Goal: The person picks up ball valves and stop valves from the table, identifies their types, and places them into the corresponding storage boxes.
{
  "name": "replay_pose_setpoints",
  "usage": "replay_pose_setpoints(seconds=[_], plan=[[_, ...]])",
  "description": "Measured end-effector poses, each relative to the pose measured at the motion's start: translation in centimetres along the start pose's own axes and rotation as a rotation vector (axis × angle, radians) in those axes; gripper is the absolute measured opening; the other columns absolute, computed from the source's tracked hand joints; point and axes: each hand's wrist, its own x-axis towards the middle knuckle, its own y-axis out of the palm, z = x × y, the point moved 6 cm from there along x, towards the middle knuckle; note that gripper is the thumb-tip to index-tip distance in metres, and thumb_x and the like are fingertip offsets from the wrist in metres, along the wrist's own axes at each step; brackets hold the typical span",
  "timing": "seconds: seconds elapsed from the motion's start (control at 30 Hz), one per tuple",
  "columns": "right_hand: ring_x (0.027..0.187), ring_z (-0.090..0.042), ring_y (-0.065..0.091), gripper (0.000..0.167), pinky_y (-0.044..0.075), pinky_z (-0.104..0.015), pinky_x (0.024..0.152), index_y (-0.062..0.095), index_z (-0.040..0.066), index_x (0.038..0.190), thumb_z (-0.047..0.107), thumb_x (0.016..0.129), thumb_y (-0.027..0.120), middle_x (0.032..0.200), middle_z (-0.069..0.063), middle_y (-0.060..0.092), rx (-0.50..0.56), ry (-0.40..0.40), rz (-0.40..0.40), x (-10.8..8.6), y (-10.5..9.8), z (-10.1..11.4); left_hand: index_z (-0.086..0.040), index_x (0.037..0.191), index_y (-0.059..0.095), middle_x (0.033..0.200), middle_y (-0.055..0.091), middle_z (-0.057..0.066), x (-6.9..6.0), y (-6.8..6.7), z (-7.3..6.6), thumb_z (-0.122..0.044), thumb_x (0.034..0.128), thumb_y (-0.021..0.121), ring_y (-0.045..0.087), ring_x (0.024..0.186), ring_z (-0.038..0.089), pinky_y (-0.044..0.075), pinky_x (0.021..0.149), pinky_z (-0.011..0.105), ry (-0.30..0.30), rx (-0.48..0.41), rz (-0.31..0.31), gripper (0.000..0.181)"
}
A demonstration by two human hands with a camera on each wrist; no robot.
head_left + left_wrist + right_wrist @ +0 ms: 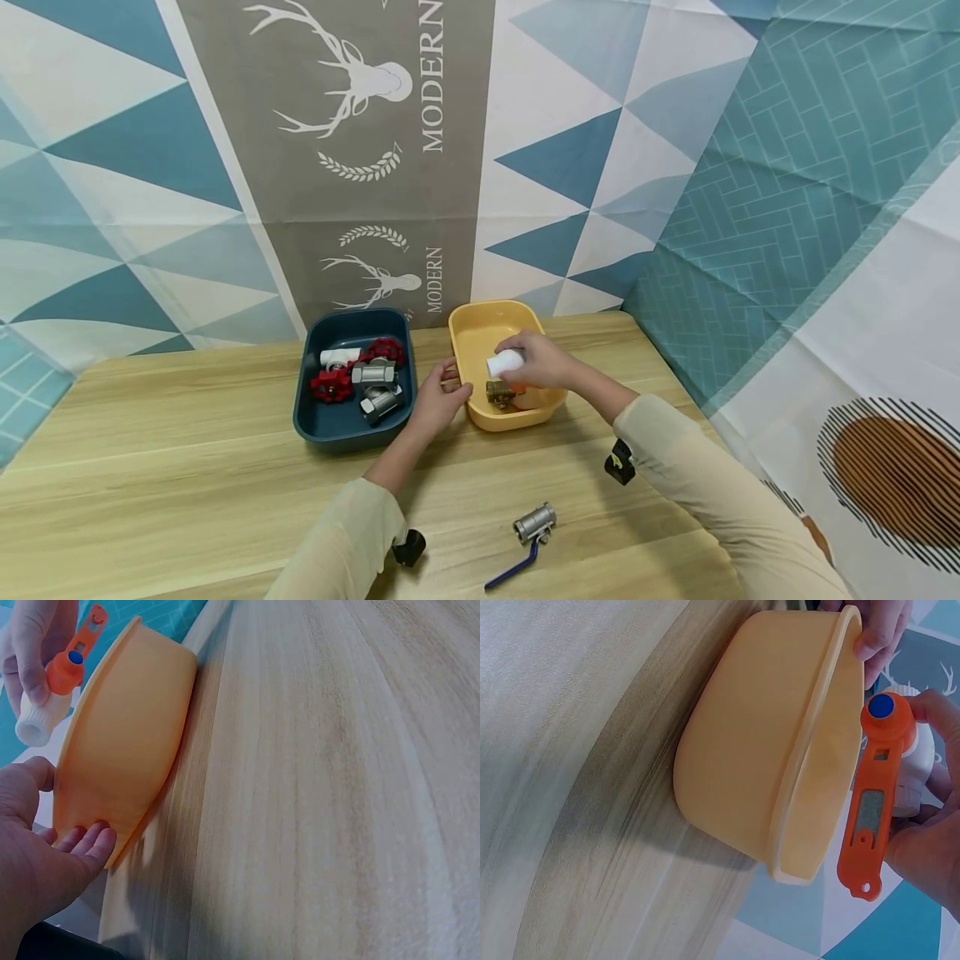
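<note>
My right hand [538,360] grips a white plastic ball valve [506,362] above the yellow bin [497,310]. The orange lever handle [870,817] of this valve, with a blue cap at its pivot, shows in the right wrist view. My left hand [438,398] holds the left rim of the bin, thumb at the edge and fingers against the outer wall [127,727]. Inside the bin, below the right hand, lies a brass valve [501,393], partly hidden, with something red-orange beside it.
Left of the yellow bin stands a dark blue bin [303,417] holding red handwheels [332,386], steel fittings [373,373] and a white piece [340,357]. A steel ball valve with a blue lever [535,523] lies on the wooden table [187,500] in front. Patterned cloth [555,158] hangs behind.
</note>
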Motion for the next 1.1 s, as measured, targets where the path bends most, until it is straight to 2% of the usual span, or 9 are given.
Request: replay_pose_setpoints(seconds=[0.33, 1.1], plan=[[0.088, -0.019, 0.051, 0.038, 0.046, -0.025, 0.069, 0.065, 0.008, 0.113, 0.019, 0.078, 0.074, 0.105, -0.010, 0.059, -0.026, 0.036, 0.000, 0.7, 0.2, -0.4, -0.008, 0.141, 0.037, 0.130, 0.051, 0.019, 0.0, 0.0, 0.0, -0.014, 0.0890, 0.060, 0.056, 0.115, 0.033, 0.054, 0.088, 0.039, 0.002, -0.004, 0.002, 0.057], [0.089, -0.020, 0.051, 0.036, 0.045, -0.024, 0.069, 0.065, 0.005, 0.112, 0.016, 0.079, 0.073, 0.104, -0.010, 0.061, -0.053, -0.011, 0.005, 2.0, 0.6, -0.9, -0.008, 0.141, 0.037, 0.130, 0.051, 0.018, -0.1, 0.0, -0.1, -0.013, 0.0888, 0.061, 0.057, 0.114, 0.031, 0.054, 0.087, 0.038, -0.015, -0.015, -0.005, 0.057]])
